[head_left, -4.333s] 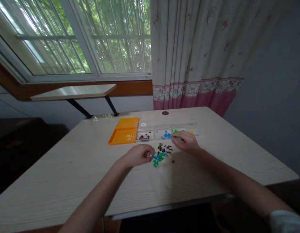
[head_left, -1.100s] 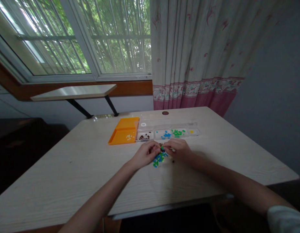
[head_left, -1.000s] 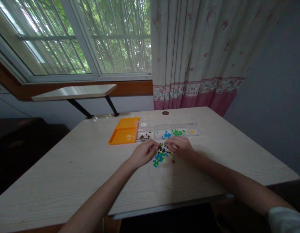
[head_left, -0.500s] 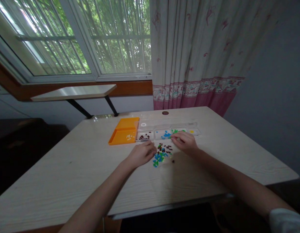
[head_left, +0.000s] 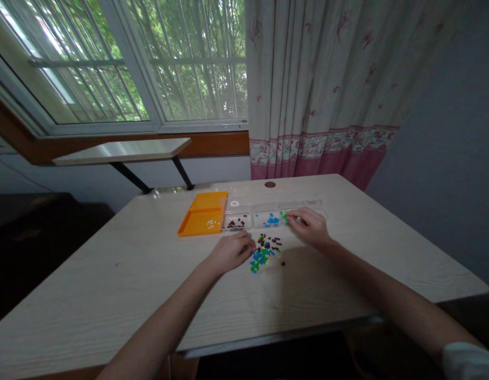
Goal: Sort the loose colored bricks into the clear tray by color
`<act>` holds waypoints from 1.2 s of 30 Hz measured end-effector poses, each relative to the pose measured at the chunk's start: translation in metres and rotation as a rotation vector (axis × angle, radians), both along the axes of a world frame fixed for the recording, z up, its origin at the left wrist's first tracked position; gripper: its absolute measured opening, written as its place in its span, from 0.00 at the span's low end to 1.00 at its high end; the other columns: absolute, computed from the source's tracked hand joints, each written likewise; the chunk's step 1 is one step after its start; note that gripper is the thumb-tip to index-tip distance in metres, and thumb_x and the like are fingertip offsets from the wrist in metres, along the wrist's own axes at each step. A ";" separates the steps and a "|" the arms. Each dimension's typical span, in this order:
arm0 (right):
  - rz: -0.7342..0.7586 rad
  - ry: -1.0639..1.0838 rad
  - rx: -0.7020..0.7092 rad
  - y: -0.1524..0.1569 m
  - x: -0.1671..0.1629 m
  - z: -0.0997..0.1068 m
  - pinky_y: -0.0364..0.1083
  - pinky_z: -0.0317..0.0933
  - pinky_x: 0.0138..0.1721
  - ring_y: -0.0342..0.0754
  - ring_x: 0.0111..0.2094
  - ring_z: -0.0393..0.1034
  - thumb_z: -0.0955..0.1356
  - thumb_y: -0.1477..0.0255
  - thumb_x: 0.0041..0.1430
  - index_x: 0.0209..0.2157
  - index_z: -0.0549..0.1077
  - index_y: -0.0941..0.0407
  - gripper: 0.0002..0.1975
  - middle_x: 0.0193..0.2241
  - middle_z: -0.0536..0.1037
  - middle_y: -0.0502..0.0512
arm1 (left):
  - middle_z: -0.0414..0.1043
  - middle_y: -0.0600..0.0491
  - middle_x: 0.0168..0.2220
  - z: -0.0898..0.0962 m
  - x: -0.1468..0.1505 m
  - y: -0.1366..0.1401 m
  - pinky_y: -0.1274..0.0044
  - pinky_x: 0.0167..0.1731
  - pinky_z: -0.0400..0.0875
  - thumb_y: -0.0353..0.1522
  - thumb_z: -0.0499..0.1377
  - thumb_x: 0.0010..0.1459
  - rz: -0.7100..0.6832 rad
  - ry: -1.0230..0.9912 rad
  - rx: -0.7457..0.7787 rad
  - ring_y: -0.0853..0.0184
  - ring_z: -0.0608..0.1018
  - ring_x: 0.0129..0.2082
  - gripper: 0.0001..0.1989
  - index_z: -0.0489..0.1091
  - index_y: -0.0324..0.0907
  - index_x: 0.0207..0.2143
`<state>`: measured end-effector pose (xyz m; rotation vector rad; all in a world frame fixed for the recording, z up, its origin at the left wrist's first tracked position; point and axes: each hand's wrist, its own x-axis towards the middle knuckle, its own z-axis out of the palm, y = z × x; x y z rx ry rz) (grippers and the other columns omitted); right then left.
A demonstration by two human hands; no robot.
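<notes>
A mixed pile of small blue, green and brown plastic pieces lies on the table. My left hand rests at the pile's left edge, fingers curled together; whatever they may hold is hidden. Over the green pieces in a clear compartment box, my right hand is closed in a pinch, its fingertips too small to show a piece. Blue pieces fill part of the middle compartment, and brown pieces sit in the left one.
An open orange box with white pieces in its near half adjoins the clear box on the left. A single dark piece lies apart from the pile. A raised shelf stands at the back left, below the window.
My right hand has shifted right, from the edge of the blue pieces to the green ones. My left hand stays by the pile.
</notes>
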<state>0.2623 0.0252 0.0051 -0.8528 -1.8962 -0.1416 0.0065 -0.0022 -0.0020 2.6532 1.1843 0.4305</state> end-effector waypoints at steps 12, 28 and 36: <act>-0.278 -0.208 -0.208 0.029 0.036 -0.005 0.42 0.58 0.29 0.44 0.29 0.68 0.65 0.70 0.55 0.33 0.74 0.53 0.07 0.30 0.75 0.51 | 0.68 0.51 0.34 0.002 -0.001 0.001 0.78 0.36 0.66 0.33 0.49 0.59 0.001 0.039 0.018 0.68 0.72 0.35 0.11 0.69 0.42 0.35; -0.208 -0.374 -0.416 0.010 0.014 -0.007 0.42 0.60 0.35 0.45 0.36 0.69 0.61 0.70 0.57 0.35 0.73 0.53 0.10 0.35 0.76 0.51 | 0.68 0.51 0.36 0.002 -0.006 0.003 0.78 0.37 0.66 0.34 0.49 0.59 -0.037 0.077 0.023 0.68 0.72 0.36 0.12 0.70 0.44 0.40; 0.066 -0.428 -0.373 -0.014 -0.023 -0.019 0.39 0.60 0.35 0.42 0.34 0.70 0.63 0.73 0.56 0.34 0.74 0.53 0.08 0.33 0.77 0.50 | 0.69 0.52 0.35 0.000 -0.004 0.002 0.79 0.35 0.65 0.32 0.49 0.59 -0.007 0.003 0.003 0.68 0.72 0.35 0.09 0.68 0.42 0.38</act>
